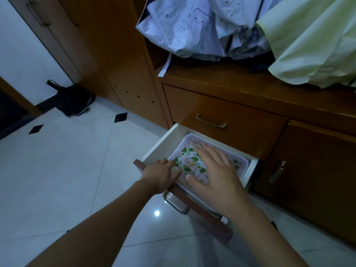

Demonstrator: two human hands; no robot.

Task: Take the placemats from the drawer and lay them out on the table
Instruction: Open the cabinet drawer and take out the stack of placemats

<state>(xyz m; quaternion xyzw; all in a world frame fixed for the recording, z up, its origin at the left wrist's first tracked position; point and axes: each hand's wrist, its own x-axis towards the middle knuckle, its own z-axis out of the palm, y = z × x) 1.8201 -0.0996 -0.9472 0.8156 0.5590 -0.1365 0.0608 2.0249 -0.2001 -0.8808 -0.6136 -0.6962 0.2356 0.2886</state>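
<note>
The bottom drawer (163, 141) of a wooden cabinet stands pulled out, white inside. In it lies a stack of placemats (189, 143) with a pink border and a green leaf and flower print. My left hand (160, 175) rests at the stack's near left corner, fingers curled on its edge; whether it grips is unclear. My right hand (213, 170) lies flat and spread over the middle of the top placemat, covering much of it.
A shut drawer with a metal handle (211, 122) sits directly above the pulled-out one. A cabinet door (308, 170) is at the right. White printed cloth (192, 26) and pale green cloth (312, 39) lie on the cabinet top. A black bag (71, 101) stands on the tiled floor.
</note>
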